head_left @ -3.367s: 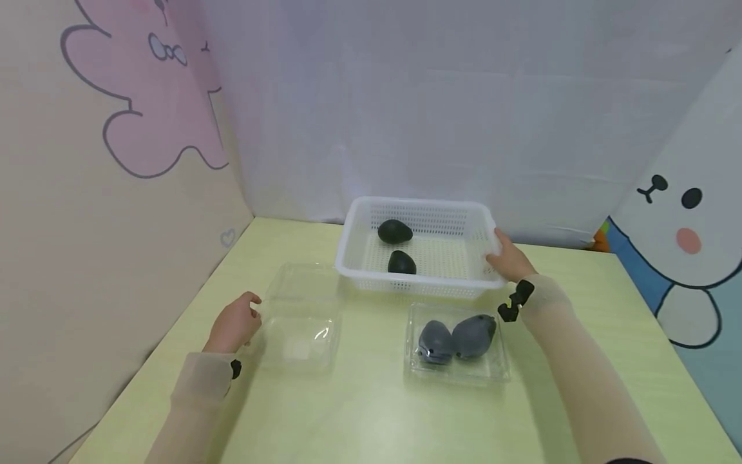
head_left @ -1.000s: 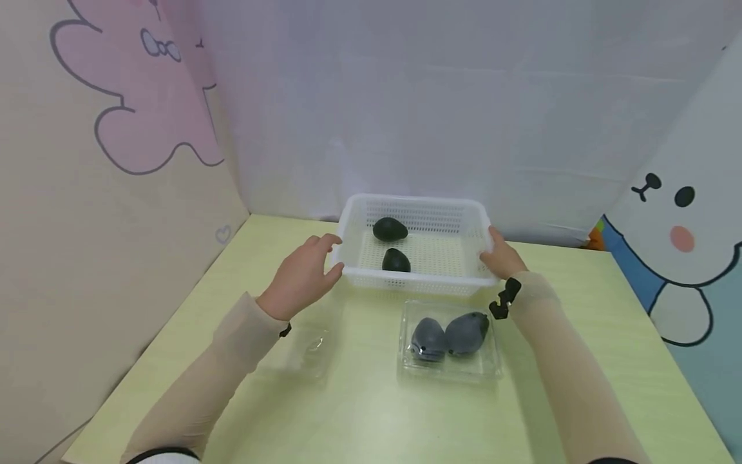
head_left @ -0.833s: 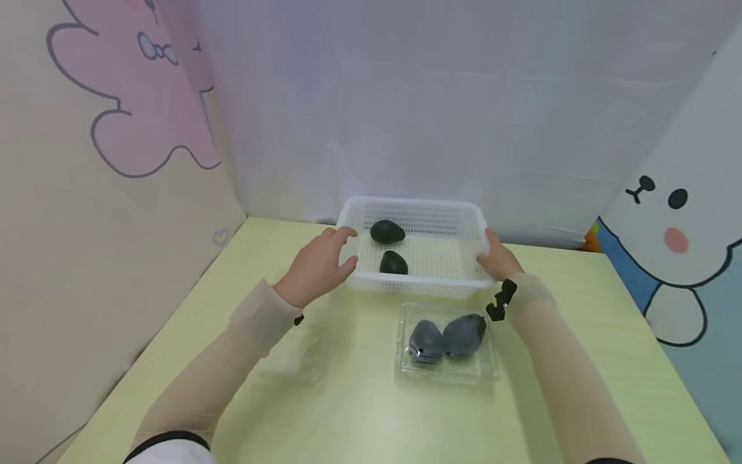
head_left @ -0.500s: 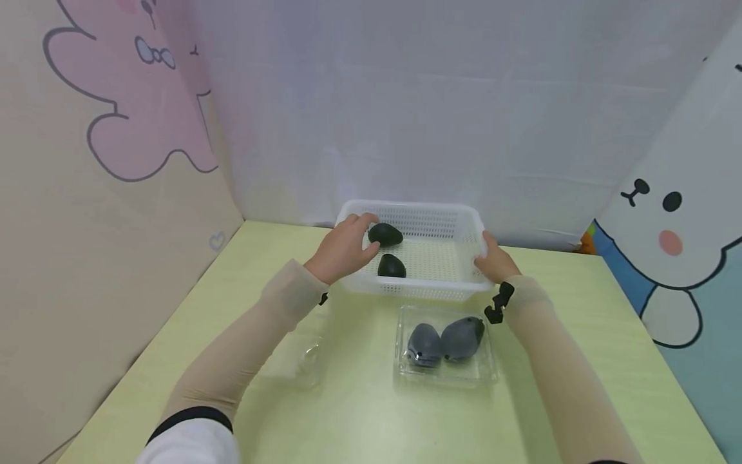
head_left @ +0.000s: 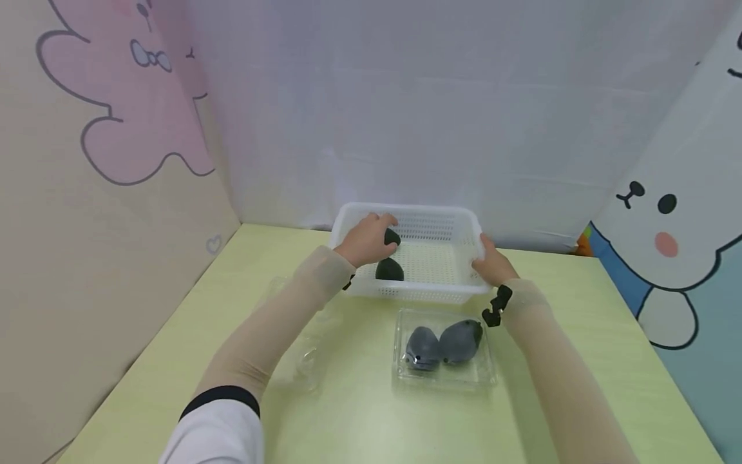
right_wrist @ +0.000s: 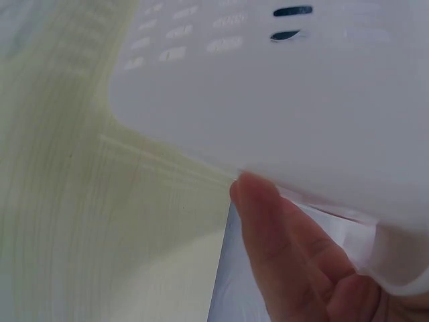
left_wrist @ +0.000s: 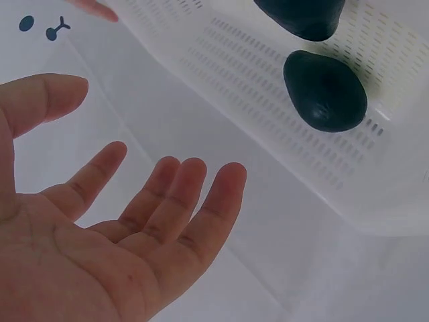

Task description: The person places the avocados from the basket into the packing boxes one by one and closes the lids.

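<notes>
Reaching over the basket (head_left: 440,222), the left hand (head_left: 366,240) hovers with fingers spread, grip empty, above an avocado (left_wrist: 325,91); the right hand (head_left: 491,265) grips the basket's right edge.

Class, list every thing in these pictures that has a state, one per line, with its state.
White basket: upright on the table, holds two avocados.
Far avocado: in the basket, left hand over it.
Near avocado: lying loose in the basket.
Filled clear box: lid shut, two avocados inside.
Empty clear box: empty.
Left hand: open, fingers spread.
Right hand: grips the basket's right edge.
</notes>
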The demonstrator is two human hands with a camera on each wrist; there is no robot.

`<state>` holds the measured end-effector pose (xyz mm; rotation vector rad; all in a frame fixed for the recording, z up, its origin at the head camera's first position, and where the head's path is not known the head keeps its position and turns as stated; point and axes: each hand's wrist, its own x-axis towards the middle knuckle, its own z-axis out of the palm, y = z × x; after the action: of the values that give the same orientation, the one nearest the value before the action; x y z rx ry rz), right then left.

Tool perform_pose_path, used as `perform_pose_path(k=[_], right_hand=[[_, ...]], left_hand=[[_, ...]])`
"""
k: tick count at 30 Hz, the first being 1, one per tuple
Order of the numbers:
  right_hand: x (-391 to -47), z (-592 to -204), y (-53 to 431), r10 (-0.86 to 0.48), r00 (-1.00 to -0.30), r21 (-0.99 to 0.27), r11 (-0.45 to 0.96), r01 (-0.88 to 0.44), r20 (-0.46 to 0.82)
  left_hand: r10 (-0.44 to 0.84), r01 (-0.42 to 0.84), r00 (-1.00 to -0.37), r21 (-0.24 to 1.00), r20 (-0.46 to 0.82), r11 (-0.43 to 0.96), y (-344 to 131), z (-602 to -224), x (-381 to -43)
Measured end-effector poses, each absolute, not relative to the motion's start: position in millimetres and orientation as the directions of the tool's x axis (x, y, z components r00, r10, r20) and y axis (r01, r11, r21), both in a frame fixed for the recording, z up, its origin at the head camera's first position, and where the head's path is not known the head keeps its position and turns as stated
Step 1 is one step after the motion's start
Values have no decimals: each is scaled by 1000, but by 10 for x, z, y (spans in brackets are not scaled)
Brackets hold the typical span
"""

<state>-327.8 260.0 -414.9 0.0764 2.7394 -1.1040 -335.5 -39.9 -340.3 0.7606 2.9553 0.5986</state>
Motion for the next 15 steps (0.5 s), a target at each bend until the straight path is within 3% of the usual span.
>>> perform_pose_path(k=[15], right_hand=[[-3272,-4160,2585,-14,-982,-662,741,116,-188]], left_hand=[[508,459,-859,340,-66,821,-215,-3616,-3606]])
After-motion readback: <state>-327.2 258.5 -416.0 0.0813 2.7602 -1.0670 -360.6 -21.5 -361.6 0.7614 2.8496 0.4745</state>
